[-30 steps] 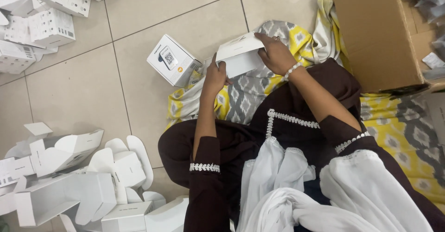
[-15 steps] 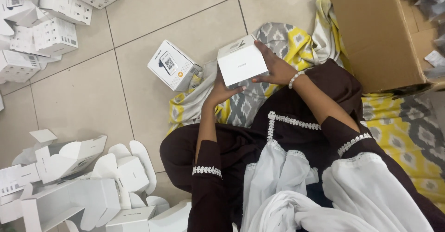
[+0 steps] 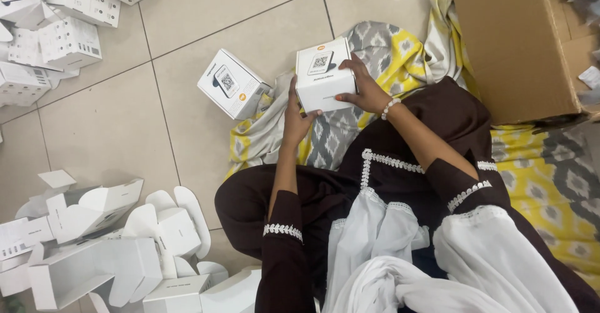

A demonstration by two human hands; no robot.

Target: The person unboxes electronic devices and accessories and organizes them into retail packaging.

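Observation:
A small white closed carton with a printed square code on its top is held between both hands above my lap. My left hand grips its left lower side. My right hand, with a bead bracelet at the wrist, clasps its right side. A second closed white carton of the same kind lies on the floor tile just left of it, at the edge of the patterned cloth. I sit on that yellow and grey cloth in dark sleeves with white trim.
A big brown cardboard box stands open at the upper right. Several unfolded white cartons lie heaped at the lower left. More closed white cartons are piled at the upper left on the beige tiles.
The carton in my hands has been turned from flat and partly open to closed, with its printed top facing up. My hands have shifted slightly left and down with it.

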